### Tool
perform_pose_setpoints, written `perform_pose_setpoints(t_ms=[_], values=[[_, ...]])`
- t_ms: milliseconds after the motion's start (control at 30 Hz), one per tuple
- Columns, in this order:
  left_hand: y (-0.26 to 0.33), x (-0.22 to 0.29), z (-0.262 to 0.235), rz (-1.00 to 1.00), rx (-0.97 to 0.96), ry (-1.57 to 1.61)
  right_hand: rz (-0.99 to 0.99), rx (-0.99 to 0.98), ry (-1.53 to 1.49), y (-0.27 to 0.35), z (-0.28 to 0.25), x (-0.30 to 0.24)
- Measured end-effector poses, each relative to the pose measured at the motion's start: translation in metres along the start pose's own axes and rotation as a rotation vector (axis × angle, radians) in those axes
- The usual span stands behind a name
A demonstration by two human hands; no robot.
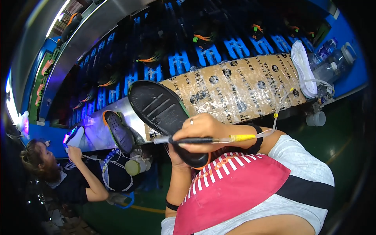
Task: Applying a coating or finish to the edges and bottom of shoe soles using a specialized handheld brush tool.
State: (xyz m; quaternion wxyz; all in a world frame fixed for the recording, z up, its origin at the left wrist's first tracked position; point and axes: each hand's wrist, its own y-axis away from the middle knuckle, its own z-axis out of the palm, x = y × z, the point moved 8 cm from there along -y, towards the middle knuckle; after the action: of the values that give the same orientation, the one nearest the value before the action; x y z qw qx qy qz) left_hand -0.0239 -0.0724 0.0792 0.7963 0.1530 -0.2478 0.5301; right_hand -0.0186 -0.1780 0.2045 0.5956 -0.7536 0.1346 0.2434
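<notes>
A large black shoe sole [158, 107] with grooves across it and an orange edge at its near end tilts above the bench's front edge. My left hand [175, 156] grips its near part from below, most of the fingers hidden behind the sole. My right hand [203, 131], with a ring on one finger, is closed round a black-handled glue brush [196, 140]. The brush lies across the near half of the sole, its pale tip [161, 140] pointing left. A clear tube [280, 107] with yellow sleeves runs from the brush's back end toward the right.
Printed cardboard [243, 84] covers the bench. A white sole [303, 68] and plastic bottles [327, 58] stand right. Beyond, blue holders [209, 55] carry shoes. Left are a dark shoe [119, 131], a greenish cup [135, 166] and a co-worker [47, 164] holding a white sole [75, 136].
</notes>
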Motion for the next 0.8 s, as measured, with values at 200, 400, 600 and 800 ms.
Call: perform_pose_setpoints(t_ms=[200,400,600,800], values=[[-0.003,0.003,-0.014,-0.071,0.001,0.101,-0.029,0.057,0.207,0.010,0.008,0.003],[0.003,0.015,-0.039,0.019,0.115,0.010,0.075,0.051,0.019,0.011,0.004,0.006],[-0.005,0.018,-0.050,0.100,0.154,0.063,0.055,-0.109,0.022,0.023,0.031,0.002],[-0.008,0.040,-0.036,0.168,0.050,0.090,0.349,-0.017,-0.229,0.027,0.016,0.025]])
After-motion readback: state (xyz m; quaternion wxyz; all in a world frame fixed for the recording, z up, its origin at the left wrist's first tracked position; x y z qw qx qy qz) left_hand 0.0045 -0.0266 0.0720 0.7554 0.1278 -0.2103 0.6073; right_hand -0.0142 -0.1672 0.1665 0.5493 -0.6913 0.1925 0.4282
